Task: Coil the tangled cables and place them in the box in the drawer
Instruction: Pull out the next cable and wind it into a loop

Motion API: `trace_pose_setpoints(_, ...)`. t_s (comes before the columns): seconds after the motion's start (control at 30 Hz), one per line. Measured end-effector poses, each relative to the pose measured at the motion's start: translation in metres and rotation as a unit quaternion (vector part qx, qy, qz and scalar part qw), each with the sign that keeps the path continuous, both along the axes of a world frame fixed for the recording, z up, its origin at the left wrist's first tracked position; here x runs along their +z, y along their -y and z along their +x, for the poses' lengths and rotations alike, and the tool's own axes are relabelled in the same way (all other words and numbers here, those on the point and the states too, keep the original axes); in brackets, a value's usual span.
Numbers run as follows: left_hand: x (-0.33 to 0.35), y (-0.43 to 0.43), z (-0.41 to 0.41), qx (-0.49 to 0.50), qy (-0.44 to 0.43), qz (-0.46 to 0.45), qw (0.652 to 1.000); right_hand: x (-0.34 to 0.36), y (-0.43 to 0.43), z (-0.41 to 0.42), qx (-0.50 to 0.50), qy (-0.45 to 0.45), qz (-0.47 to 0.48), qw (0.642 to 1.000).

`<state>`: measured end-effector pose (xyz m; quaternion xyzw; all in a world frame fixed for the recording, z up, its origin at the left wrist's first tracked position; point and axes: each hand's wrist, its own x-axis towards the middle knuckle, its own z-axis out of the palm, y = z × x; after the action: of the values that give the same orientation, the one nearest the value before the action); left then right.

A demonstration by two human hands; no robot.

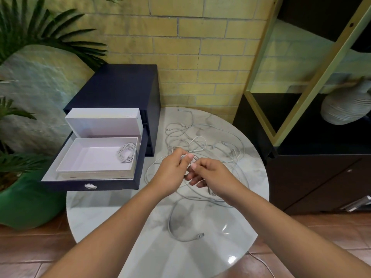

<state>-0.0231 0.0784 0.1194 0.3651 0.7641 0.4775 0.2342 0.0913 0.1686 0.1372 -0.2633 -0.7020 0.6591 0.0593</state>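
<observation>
Cable sorting at the round table, drawer open.
The open drawer projected over the table's left edge. Its white box held one coiled cable against the right wall, with bare floor beside it. Tangled cables spread over the far half. The left hand and right hand, fingers curled, pinched one strand. A plug end lay near the front edge.

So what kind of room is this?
Probably a living room at home: there's a potted palm, a dark shelf unit holding a vase, and a round marble table.
</observation>
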Motion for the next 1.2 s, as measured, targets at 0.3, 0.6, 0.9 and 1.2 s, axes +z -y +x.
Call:
trace_pose_setpoints(0.3,-0.002,0.003,-0.008,0.000,0.132,-0.014,0.991,0.005,-0.006,0.011,0.154,0.048,0.212,0.964)
trace_pose_setpoints(0.6,-0.001,0.008,-0.007,-0.066,0.096,-0.056,0.992,0.008,-0.026,0.017,0.102,-0.030,-0.106,0.989)
trace_pose_setpoints(0.9,0.001,0.009,-0.012,-0.108,0.133,-0.067,0.983,0.008,-0.030,0.017,0.123,-0.022,-0.137,0.983)
trace_pose_setpoints(1.2,0.000,0.016,-0.012,-0.132,0.148,-0.119,0.973,0.021,-0.048,0.006,0.125,0.040,0.283,0.950)
